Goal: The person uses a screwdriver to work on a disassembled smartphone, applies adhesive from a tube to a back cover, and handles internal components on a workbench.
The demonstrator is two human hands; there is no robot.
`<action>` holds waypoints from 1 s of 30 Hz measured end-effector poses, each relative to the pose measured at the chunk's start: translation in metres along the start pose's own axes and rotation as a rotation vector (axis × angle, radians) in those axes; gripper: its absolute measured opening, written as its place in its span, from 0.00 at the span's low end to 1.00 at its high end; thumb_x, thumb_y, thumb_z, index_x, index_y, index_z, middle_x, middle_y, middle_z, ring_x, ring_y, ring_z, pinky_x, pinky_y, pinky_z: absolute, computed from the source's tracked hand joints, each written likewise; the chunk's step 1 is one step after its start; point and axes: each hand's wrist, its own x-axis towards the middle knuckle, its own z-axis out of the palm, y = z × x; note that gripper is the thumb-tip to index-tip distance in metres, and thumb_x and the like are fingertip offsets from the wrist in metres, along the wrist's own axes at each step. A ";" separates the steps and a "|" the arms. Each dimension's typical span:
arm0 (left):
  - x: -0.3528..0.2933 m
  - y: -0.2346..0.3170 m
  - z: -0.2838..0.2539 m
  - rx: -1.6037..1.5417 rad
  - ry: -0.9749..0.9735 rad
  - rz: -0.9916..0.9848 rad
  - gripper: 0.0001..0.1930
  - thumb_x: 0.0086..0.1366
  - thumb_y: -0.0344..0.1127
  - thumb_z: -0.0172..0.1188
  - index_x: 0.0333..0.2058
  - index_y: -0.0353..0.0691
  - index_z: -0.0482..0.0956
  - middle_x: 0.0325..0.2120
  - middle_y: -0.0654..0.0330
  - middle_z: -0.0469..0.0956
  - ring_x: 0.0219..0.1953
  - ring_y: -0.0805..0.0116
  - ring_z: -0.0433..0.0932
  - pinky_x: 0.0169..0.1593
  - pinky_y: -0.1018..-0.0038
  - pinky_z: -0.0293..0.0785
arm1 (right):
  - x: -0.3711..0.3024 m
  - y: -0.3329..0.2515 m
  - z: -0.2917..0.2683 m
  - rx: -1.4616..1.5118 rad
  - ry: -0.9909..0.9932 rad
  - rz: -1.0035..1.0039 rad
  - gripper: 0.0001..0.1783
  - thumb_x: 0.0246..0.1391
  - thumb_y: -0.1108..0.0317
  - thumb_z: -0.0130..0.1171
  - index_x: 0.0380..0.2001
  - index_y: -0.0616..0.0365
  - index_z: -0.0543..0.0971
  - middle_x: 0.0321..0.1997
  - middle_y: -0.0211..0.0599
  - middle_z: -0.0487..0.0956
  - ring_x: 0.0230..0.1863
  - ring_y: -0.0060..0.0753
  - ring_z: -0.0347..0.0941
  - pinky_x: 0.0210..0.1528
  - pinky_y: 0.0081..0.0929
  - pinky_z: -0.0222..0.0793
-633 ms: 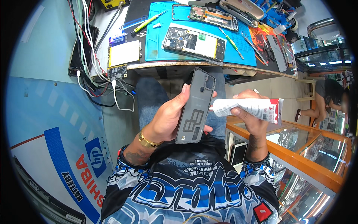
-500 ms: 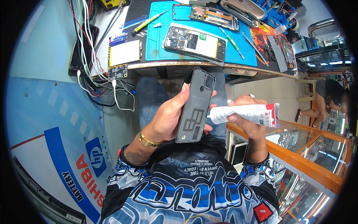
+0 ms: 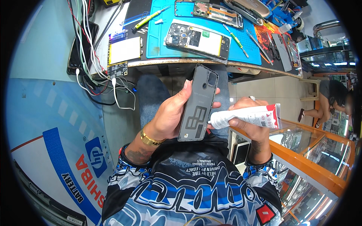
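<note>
- At the far left, we see white, red and black cables (image 3: 86,49) trailing over the bench edge beside a flat white battery (image 3: 124,51) with a circuit board (image 3: 117,69) just below it.
- Our left hand (image 3: 167,116), with a gold band at the wrist, grips a phone back cover (image 3: 197,103) between the thumb and the fingers behind it.
- We have that dark grey cover above the lap, its inner face toward us, tilted, camera cut-out at the top.
- Beyond it, on a blue repair mat (image 3: 156,43), lies an opened phone (image 3: 198,40), its housing holding a white battery.
- Our right hand (image 3: 255,128) is closed around a white-and-red squeeze tube (image 3: 247,114), nozzle pointing left at the cover's right edge; we cannot tell whether they touch. The tube's contents are hidden.
- Past the mat, at upper right, we find a blue tool organizer (image 3: 279,17) crowded with small items.
- At lower right, a wood-framed glass display case (image 3: 305,164) holds rows of goods, too glare-covered to identify.
</note>
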 end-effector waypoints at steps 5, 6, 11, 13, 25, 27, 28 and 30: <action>0.001 0.001 -0.002 0.010 -0.021 0.004 0.36 0.79 0.62 0.31 0.71 0.38 0.58 0.65 0.51 0.67 0.57 0.56 0.79 0.46 0.57 0.88 | 0.001 -0.001 -0.002 -0.017 -0.028 -0.001 0.15 0.47 0.68 0.78 0.37 0.59 0.84 0.35 0.40 0.86 0.33 0.34 0.82 0.37 0.29 0.76; 0.002 0.000 0.000 0.030 -0.004 0.023 0.36 0.79 0.62 0.31 0.71 0.38 0.58 0.65 0.51 0.67 0.58 0.56 0.78 0.46 0.57 0.88 | -0.001 -0.001 -0.003 -0.027 -0.066 -0.008 0.15 0.47 0.69 0.78 0.38 0.59 0.84 0.35 0.40 0.86 0.33 0.34 0.82 0.37 0.30 0.76; 0.004 0.001 -0.003 0.010 -0.016 0.015 0.36 0.79 0.62 0.31 0.71 0.38 0.58 0.65 0.52 0.68 0.60 0.57 0.76 0.45 0.58 0.88 | 0.002 -0.004 0.001 0.028 0.015 0.018 0.14 0.46 0.67 0.79 0.36 0.57 0.85 0.33 0.35 0.87 0.33 0.32 0.83 0.38 0.28 0.77; 0.004 0.000 -0.005 -0.009 -0.008 0.018 0.36 0.79 0.62 0.31 0.71 0.38 0.58 0.65 0.52 0.68 0.60 0.57 0.76 0.45 0.58 0.88 | -0.001 -0.003 0.000 -0.016 -0.046 -0.012 0.14 0.46 0.68 0.79 0.36 0.57 0.85 0.33 0.34 0.87 0.33 0.31 0.83 0.38 0.28 0.77; 0.006 0.003 -0.003 -0.022 0.014 0.047 0.35 0.79 0.61 0.31 0.69 0.39 0.60 0.64 0.50 0.69 0.61 0.56 0.75 0.50 0.56 0.86 | -0.004 -0.002 0.003 0.062 -0.027 0.045 0.14 0.46 0.66 0.79 0.35 0.56 0.86 0.33 0.35 0.87 0.30 0.30 0.83 0.34 0.25 0.76; 0.006 0.004 -0.003 -0.031 0.007 0.049 0.35 0.79 0.61 0.31 0.69 0.38 0.60 0.64 0.50 0.68 0.62 0.56 0.74 0.50 0.55 0.86 | -0.002 -0.005 0.004 0.049 -0.020 0.037 0.14 0.46 0.66 0.79 0.34 0.57 0.86 0.33 0.35 0.87 0.30 0.30 0.83 0.34 0.25 0.77; 0.006 0.004 -0.003 -0.043 0.003 0.050 0.35 0.79 0.61 0.31 0.69 0.38 0.60 0.64 0.49 0.68 0.62 0.56 0.74 0.50 0.54 0.86 | -0.001 -0.006 0.004 0.042 -0.016 0.033 0.14 0.46 0.66 0.79 0.34 0.57 0.86 0.33 0.35 0.87 0.30 0.30 0.83 0.34 0.25 0.77; 0.007 0.004 -0.004 -0.068 -0.003 0.055 0.35 0.79 0.61 0.30 0.69 0.38 0.60 0.64 0.49 0.68 0.62 0.55 0.74 0.51 0.52 0.86 | -0.002 -0.006 0.003 0.049 -0.041 0.046 0.14 0.45 0.65 0.79 0.35 0.57 0.86 0.32 0.35 0.87 0.30 0.30 0.83 0.33 0.26 0.77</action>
